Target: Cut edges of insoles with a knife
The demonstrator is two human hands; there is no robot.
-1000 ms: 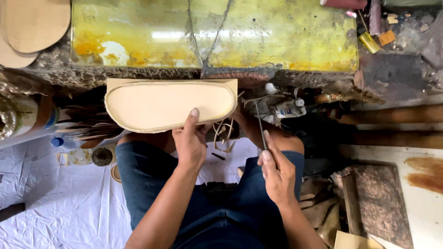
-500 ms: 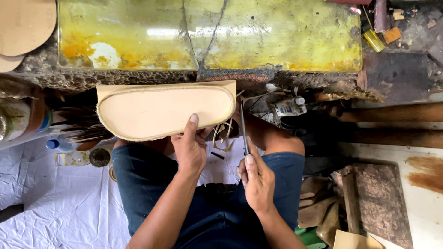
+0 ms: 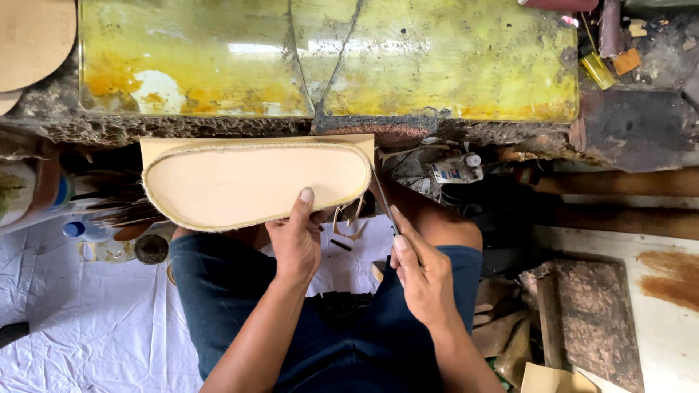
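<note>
A pale tan shoe sole [image 3: 240, 183] lies flat on a sheet of the same material, resting across my lap under the bench edge. My left hand [image 3: 295, 236] pins its near edge, thumb on top. My right hand [image 3: 422, 273] grips a thin knife [image 3: 384, 198]. The blade points up, its tip at the sole's right end. Thin curled trimmings [image 3: 348, 224] hang between my two hands.
A cracked, yellow-stained glass slab [image 3: 328, 58] tops the rough workbench ahead. Tan cut-out pieces [image 3: 29, 44] lie at the top left. A small glue tube [image 3: 455, 169] and clutter sit to the right of the sole, a bottle [image 3: 76, 229] at the left. White cloth [image 3: 80, 320] covers the floor.
My right hand with the knife has moved left and up, bringing the blade to the sole's right end. The sole has tilted slightly. My left hand has stayed on its edge.
</note>
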